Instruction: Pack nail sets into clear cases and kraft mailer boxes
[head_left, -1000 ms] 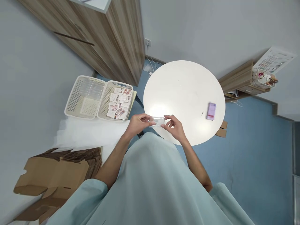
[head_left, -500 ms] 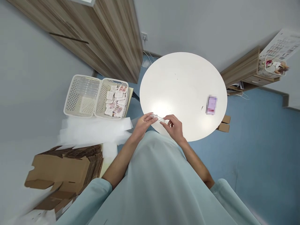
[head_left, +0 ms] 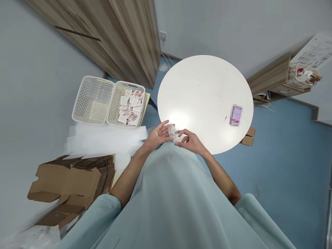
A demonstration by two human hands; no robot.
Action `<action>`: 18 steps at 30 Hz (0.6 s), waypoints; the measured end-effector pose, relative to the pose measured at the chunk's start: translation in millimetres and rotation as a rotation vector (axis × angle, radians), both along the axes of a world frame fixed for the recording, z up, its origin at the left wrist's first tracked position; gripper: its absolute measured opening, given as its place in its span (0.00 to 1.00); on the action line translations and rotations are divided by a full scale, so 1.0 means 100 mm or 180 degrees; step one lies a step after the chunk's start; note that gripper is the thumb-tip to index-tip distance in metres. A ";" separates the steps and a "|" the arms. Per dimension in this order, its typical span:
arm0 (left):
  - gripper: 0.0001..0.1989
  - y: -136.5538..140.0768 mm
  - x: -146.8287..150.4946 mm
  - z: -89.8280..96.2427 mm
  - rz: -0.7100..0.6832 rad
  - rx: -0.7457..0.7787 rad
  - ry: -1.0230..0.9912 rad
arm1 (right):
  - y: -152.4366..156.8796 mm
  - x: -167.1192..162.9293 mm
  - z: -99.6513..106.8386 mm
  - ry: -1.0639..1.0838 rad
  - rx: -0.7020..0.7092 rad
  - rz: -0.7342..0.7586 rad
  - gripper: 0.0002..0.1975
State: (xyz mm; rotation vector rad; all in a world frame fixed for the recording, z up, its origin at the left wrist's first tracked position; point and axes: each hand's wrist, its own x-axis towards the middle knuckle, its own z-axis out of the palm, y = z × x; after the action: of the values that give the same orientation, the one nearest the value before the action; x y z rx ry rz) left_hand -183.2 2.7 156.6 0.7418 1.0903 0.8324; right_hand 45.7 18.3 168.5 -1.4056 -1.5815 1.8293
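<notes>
We hold a small clear plastic case over the near left edge of the round white tabletop. Its long axis runs aslant: the far end points away from our body and a little to the left, the near end back towards us and to the right. Our right hand pinches the case near that closer end, between thumb and fingers. Our left hand is spread around the opposite side, fingers extended; we cannot tell whether it grips or merely steadies. Towards the tabletop's right edge lies a blurred purple item, its longer side running roughly away from us, well apart from both hands.
</notes>
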 end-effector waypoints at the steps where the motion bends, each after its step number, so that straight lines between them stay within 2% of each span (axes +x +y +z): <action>1: 0.54 -0.01 -0.01 -0.01 0.0008 0.0012 0.0047 | -0.01 -0.02 -0.01 0.0041 -0.0019 -0.0027 0.22; 5: 0.54 -0.06 -0.06 -0.06 0.0075 -0.0008 0.0128 | -0.08 -0.08 -0.04 0.0240 -0.0187 -0.0141 0.24; 10: 0.53 -0.09 -0.14 -0.06 0.0044 0.0033 0.0168 | -0.15 -0.14 -0.03 0.0264 -0.0339 -0.0213 0.23; 18: 0.50 -0.14 -0.26 -0.10 -0.0011 -0.0068 -0.0195 | -0.19 -0.11 -0.05 0.0398 -0.0458 -0.0159 0.25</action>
State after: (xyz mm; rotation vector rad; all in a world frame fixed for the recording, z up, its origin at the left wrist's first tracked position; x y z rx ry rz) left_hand -209.4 -11.4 146.7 0.6959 1.0413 0.8341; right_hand 34.4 -0.9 163.9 -1.3484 -1.3662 1.9939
